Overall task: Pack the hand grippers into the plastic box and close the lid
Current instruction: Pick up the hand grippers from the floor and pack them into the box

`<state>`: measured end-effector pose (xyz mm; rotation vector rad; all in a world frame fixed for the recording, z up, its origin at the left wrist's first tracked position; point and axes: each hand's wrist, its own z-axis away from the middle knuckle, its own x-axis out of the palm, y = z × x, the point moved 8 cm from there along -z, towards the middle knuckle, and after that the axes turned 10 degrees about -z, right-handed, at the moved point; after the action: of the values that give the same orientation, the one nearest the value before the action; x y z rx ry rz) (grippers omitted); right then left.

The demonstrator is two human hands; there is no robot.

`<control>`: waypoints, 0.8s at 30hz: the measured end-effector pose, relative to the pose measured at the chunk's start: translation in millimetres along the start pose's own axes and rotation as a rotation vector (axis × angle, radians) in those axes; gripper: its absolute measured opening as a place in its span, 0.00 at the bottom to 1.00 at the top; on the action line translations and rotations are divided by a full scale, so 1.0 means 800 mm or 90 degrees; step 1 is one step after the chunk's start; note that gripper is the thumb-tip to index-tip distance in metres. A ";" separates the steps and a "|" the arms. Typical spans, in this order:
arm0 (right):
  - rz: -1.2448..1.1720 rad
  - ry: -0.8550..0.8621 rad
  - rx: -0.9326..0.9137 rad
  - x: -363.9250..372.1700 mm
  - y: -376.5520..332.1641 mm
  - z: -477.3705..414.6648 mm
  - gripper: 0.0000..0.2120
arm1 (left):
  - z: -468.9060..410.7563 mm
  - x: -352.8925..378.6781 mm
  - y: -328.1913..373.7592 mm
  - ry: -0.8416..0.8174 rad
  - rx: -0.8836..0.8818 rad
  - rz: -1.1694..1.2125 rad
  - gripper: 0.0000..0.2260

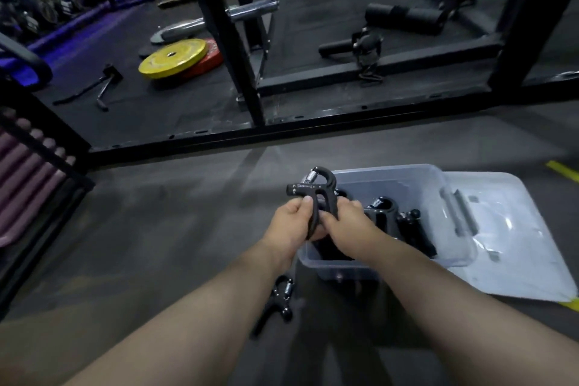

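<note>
A black hand gripper (316, 189) with a steel spring is held upright over the left end of the clear plastic box (407, 178). My left hand (293, 219) grips its left handle and my right hand (347, 226) grips its right handle. Inside the box lie other black hand grippers (383, 211), partly hidden by my right hand. One more hand gripper (277, 301) lies on the floor left of the box, under my left forearm. The clear lid (513, 244) lies flat on the floor to the right of the box, touching its right side.
A black rack frame (238, 41) stands on the dark mat ahead, its base rail running across the floor. Yellow and red weight plates (175, 58) lie to the far left. A dark rack with pink rolls (28, 166) sits at the left edge.
</note>
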<state>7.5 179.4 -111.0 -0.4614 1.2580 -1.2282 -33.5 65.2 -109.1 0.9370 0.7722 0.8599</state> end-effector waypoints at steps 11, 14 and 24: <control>0.072 0.177 0.213 -0.101 0.115 0.002 0.18 | -0.029 0.058 -0.018 0.045 0.151 -0.730 0.21; 0.076 0.183 0.215 -0.085 0.117 0.001 0.20 | -0.029 0.061 -0.028 0.007 0.139 -0.686 0.21; 0.158 0.186 0.181 -0.074 0.116 0.002 0.29 | -0.032 0.058 -0.041 -0.038 0.145 -0.682 0.29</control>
<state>59.6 263.4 -160.2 0.0833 1.3126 -1.2640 -25.4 103.9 -157.4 0.5933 1.1587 -0.1959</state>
